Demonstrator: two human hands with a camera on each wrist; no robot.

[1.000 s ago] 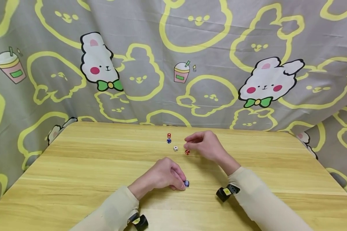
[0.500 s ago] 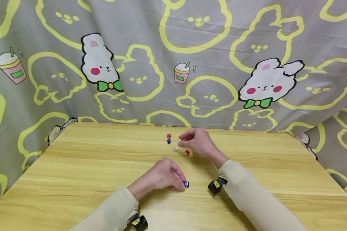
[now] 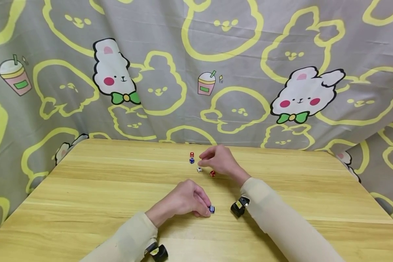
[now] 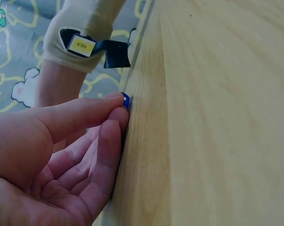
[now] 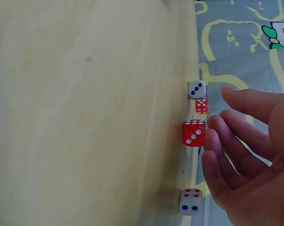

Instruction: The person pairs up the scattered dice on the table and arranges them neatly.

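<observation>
While a grey fabric curtain with yellow animal outlines (image 3: 170, 22) hangs beyond both hands, a yellowish wood-grain table (image 3: 85, 203) spreads beneath them. The right hand (image 3: 220, 161) has its thumb and fingers loosely parted; the left hand (image 3: 183, 200) pinches a dark-blue cubic die with white pips (image 3: 212, 209) at its fingertips. Near the right fingertips lie a glossy red die (image 3: 212, 174), a white cubic die (image 3: 199, 170), a bright-blue die (image 3: 191, 161) and, just behind that, a small red die (image 3: 192, 154).
</observation>
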